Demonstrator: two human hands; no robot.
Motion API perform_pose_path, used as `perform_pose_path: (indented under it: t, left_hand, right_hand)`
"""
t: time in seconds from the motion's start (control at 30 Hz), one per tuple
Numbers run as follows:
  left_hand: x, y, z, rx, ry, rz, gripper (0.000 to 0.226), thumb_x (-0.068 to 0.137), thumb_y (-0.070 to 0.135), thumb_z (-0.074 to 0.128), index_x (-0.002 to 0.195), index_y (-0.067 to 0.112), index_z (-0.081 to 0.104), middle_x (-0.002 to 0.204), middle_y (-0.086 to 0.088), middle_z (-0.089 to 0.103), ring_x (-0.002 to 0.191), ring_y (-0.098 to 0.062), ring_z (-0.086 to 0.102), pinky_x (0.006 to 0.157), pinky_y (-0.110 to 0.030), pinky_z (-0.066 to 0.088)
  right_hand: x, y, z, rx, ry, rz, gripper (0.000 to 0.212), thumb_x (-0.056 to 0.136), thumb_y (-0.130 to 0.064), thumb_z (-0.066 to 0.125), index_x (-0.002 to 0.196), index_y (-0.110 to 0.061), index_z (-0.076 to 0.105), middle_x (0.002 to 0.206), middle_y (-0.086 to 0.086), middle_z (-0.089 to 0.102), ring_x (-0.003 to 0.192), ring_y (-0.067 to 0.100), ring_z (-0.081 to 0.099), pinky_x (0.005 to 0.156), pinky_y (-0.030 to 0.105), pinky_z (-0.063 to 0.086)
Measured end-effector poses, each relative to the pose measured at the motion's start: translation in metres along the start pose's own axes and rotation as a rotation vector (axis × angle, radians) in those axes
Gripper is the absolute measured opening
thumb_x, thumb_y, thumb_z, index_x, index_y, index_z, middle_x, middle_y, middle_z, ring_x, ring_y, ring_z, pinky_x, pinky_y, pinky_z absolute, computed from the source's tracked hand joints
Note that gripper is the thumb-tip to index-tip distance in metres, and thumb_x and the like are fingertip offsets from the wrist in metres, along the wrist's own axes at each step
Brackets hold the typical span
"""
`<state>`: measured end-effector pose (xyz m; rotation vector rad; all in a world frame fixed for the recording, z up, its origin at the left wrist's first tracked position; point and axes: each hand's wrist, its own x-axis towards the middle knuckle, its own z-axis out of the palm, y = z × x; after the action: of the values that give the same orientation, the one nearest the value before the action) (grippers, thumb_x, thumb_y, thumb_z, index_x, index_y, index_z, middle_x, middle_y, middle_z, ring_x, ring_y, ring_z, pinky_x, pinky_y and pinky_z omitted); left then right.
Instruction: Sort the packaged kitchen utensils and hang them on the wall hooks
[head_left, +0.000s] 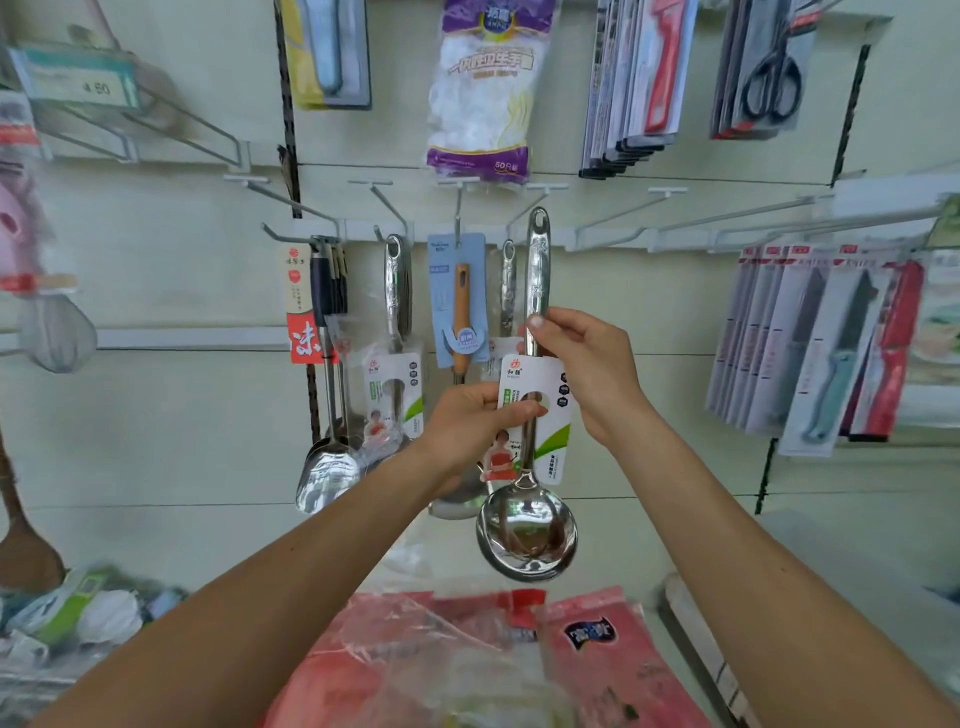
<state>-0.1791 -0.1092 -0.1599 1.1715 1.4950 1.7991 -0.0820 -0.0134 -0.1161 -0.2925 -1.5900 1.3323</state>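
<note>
ladle (527, 540) is up in front of the wall w/ both hands on it, upright, bowl down, hanging hole at the top. right hand (587, 358) pinches the steel handle just above the ladle's card sleeve (558, 415), thumb n fingers closed on it. left hand (467, 426) grips the card itself from the ladle's left, thumb laid across the round cutout. top of the ladle handle sits right at the hook rail (597, 236), overlapping one hook, cant tell if the hole is actually on it tho. just behind the ladle, a bit left, another steel handle (508, 280) hangs off a hook. further left of the ladle: a peeler (460, 306) w/ orange handle on a blue card, then more carded ladles (396, 291), then spatulas (327, 467) w/ a red n white tag. above the ladle a bag of disposable gloves (485, 93), up n to the right packaged scissors (771, 83). well to the right of the ladle, a row of boxed knives (821, 353). below the ladle, red plastic packets (597, 665), blurry
</note>
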Motion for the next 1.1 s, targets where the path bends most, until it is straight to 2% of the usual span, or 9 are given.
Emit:
perform_pose_path:
  t: [0.07, 0.27, 0.43, 0.53, 0.63, 0.7, 0.83, 0.93, 1.1]
  left_hand:
    - [0.0, -0.005, 0.001, -0.004, 0.001, 0.003, 0.014, 0.087, 0.005, 0.069, 0.099, 0.0, 0.072, 0.083, -0.005, 0.076, 0.061, -0.009, 0.065, 0.063, -0.027, 0.046]
    - [0.004, -0.016, 0.007, -0.016, 0.019, 0.009, 0.015, 0.088, 0.004, 0.067, 0.102, -0.002, 0.072, 0.078, -0.001, 0.075, 0.053, -0.003, 0.062, 0.05, -0.018, 0.045]
    - [0.024, -0.018, 0.002, -0.008, 0.046, -0.032, 0.016, 0.089, 0.005, 0.067, 0.103, -0.003, 0.07, 0.068, 0.0, 0.072, 0.047, -0.005, 0.062, 0.044, -0.016, 0.047]
    - [0.04, -0.022, -0.001, 0.011, 0.075, -0.037, 0.018, 0.087, 0.007, 0.07, 0.102, -0.002, 0.071, 0.075, -0.005, 0.074, 0.055, -0.01, 0.066, 0.052, -0.022, 0.053]
    - [0.058, -0.029, -0.005, -0.015, 0.098, -0.036, 0.017, 0.084, 0.006, 0.072, 0.101, 0.001, 0.072, 0.092, -0.012, 0.075, 0.075, -0.021, 0.072, 0.075, -0.037, 0.059]
    - [0.069, -0.033, -0.007, -0.021, 0.103, -0.047, 0.017, 0.085, 0.006, 0.071, 0.101, 0.001, 0.072, 0.095, -0.015, 0.075, 0.076, -0.021, 0.072, 0.07, -0.034, 0.059]
    - [0.088, -0.034, -0.008, 0.029, 0.137, -0.027, 0.017, 0.087, 0.002, 0.068, 0.103, -0.005, 0.07, 0.081, -0.007, 0.072, 0.055, -0.006, 0.066, 0.049, -0.017, 0.049]
    - [0.105, -0.039, -0.01, 0.031, 0.153, -0.049, 0.017, 0.087, 0.004, 0.069, 0.102, -0.002, 0.071, 0.085, -0.006, 0.073, 0.06, -0.008, 0.069, 0.052, -0.018, 0.052]
    - [0.129, -0.045, -0.014, 0.058, 0.163, -0.075, 0.018, 0.085, 0.009, 0.072, 0.101, 0.0, 0.073, 0.093, -0.01, 0.075, 0.075, -0.018, 0.072, 0.067, -0.029, 0.059]
  right_hand:
    - [0.001, 0.003, -0.002, -0.019, -0.007, -0.007, 0.005, 0.091, -0.017, 0.069, 0.092, -0.016, 0.074, 0.09, 0.009, 0.076, 0.081, 0.023, 0.072, 0.078, 0.039, 0.059]
    - [0.006, 0.013, -0.003, -0.043, -0.007, 0.018, 0.009, 0.092, -0.016, 0.068, 0.086, -0.02, 0.073, 0.085, 0.004, 0.077, 0.077, 0.017, 0.072, 0.081, 0.04, 0.059]
    - [0.028, 0.026, 0.003, -0.09, 0.022, 0.026, 0.007, 0.093, -0.017, 0.067, 0.091, -0.017, 0.074, 0.091, 0.008, 0.076, 0.088, 0.028, 0.073, 0.083, 0.043, 0.06]
    - [0.044, 0.037, 0.008, -0.081, 0.034, 0.041, 0.008, 0.092, -0.017, 0.068, 0.096, -0.012, 0.074, 0.092, 0.01, 0.075, 0.083, 0.027, 0.072, 0.08, 0.04, 0.059]
    - [0.06, 0.049, 0.011, -0.068, 0.039, 0.047, 0.012, 0.092, -0.017, 0.068, 0.098, -0.009, 0.074, 0.092, 0.013, 0.075, 0.075, 0.02, 0.07, 0.073, 0.036, 0.059]
    - [0.073, 0.058, 0.013, -0.06, 0.046, 0.053, 0.013, 0.092, -0.017, 0.068, 0.1, -0.008, 0.074, 0.095, 0.014, 0.075, 0.079, 0.023, 0.071, 0.074, 0.036, 0.059]
    - [0.099, 0.075, 0.016, -0.092, 0.056, 0.04, 0.012, 0.091, -0.018, 0.068, 0.092, -0.009, 0.075, 0.094, 0.016, 0.074, 0.077, 0.021, 0.067, 0.075, 0.039, 0.058]
    - [0.117, 0.087, 0.016, -0.095, 0.054, 0.048, 0.013, 0.09, -0.018, 0.069, 0.091, -0.008, 0.075, 0.092, 0.016, 0.074, 0.076, 0.021, 0.066, 0.077, 0.043, 0.058]
    - [0.139, 0.1, 0.017, -0.101, 0.057, 0.063, 0.016, 0.09, -0.019, 0.069, 0.096, -0.005, 0.076, 0.09, 0.014, 0.075, 0.075, 0.02, 0.066, 0.076, 0.04, 0.058]
